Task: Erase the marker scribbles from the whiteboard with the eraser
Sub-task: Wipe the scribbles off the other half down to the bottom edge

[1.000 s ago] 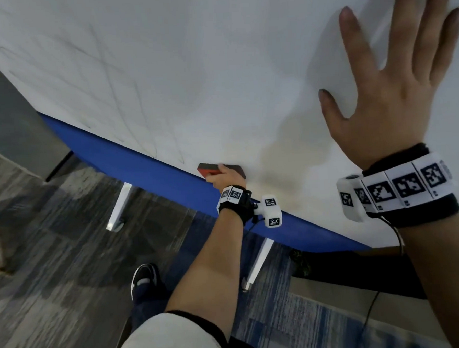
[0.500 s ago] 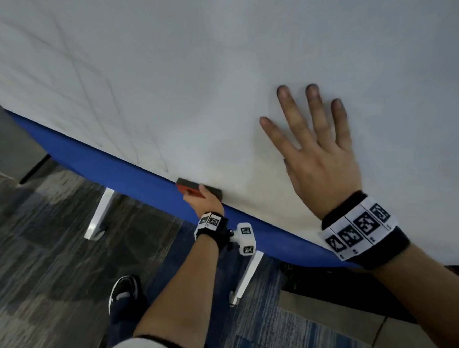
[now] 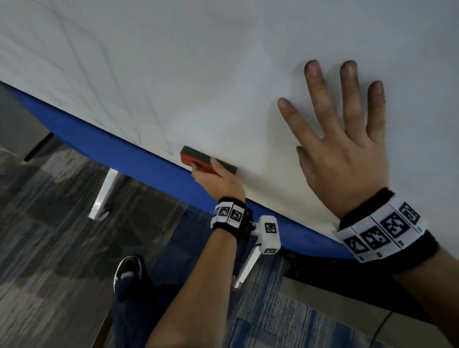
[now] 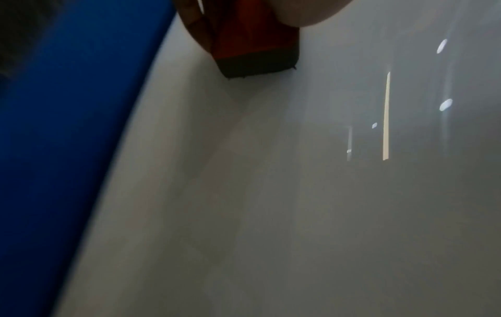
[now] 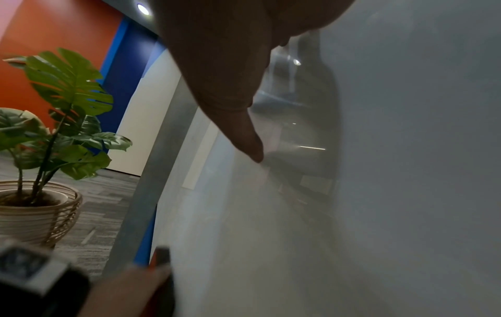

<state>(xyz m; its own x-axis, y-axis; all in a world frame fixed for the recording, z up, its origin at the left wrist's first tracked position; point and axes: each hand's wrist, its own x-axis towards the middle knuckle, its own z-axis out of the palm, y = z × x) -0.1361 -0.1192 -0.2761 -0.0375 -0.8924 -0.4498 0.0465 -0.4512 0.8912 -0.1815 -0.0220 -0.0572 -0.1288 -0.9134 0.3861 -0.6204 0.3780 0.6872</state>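
Note:
The whiteboard (image 3: 217, 68) fills the upper part of the head view, with a blue lower frame (image 3: 110, 150). Faint grey marker lines (image 3: 129, 104) run down its left part toward the bottom edge. My left hand (image 3: 215, 177) grips a red eraser with a dark felt side (image 3: 195, 159), pressed against the board right at its bottom edge. In the left wrist view the eraser (image 4: 254, 43) lies flat on the board (image 4: 298, 193). My right hand (image 3: 346, 141) rests flat on the board with fingers spread, to the right of the eraser; its thumb (image 5: 244, 133) touches the surface.
White legs (image 3: 104, 193) of the board stand on grey and blue carpet (image 3: 40, 237). My shoe (image 3: 127, 272) is below the left arm. A potted plant in a woven basket (image 5: 38, 210) stands by an orange wall.
The left hand has slid the eraser a little along the board's bottom edge. The right hand came down the board and now lies flat lower and closer to the eraser.

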